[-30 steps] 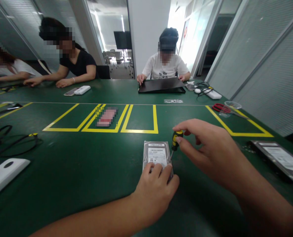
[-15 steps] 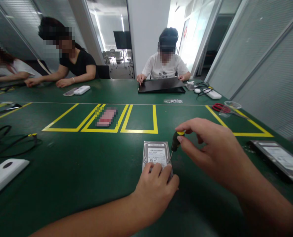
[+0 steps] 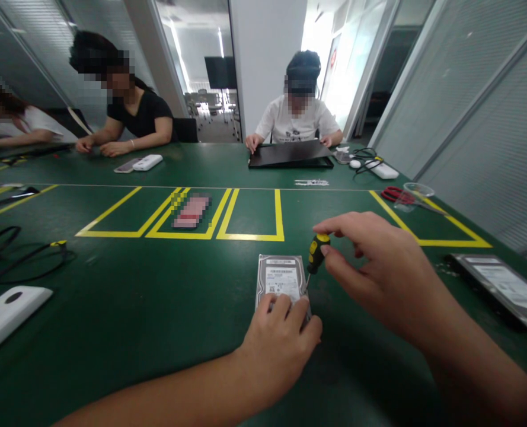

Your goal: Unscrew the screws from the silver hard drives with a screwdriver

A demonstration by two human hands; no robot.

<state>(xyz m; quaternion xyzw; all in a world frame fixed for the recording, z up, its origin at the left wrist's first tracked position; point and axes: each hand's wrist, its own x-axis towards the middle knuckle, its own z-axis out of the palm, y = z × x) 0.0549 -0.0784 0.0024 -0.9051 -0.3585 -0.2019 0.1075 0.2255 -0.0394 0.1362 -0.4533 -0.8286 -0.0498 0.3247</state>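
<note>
Pinched between the right hand's [image 3: 381, 276] thumb and fingertips, a small black-and-yellow-handled screwdriver [image 3: 315, 254] stands nearly upright, its tip at the right edge of a silver metal hard drive with a white label [image 3: 281, 277]. Fingers of the left hand [image 3: 277, 344] press flat on the drive's near end, holding it on the green table mat [image 3: 134, 296]. Another hard drive [image 3: 501, 286] lies well apart to the right, and yellow tape rectangles [image 3: 249, 236] lie just beyond.

Single head view – looks forward, down along green table [image 3: 125, 308] – close over work.

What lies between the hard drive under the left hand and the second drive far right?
In the head view, the right hand, gripping a screwdriver set on the hard drive, fills that stretch.
</note>
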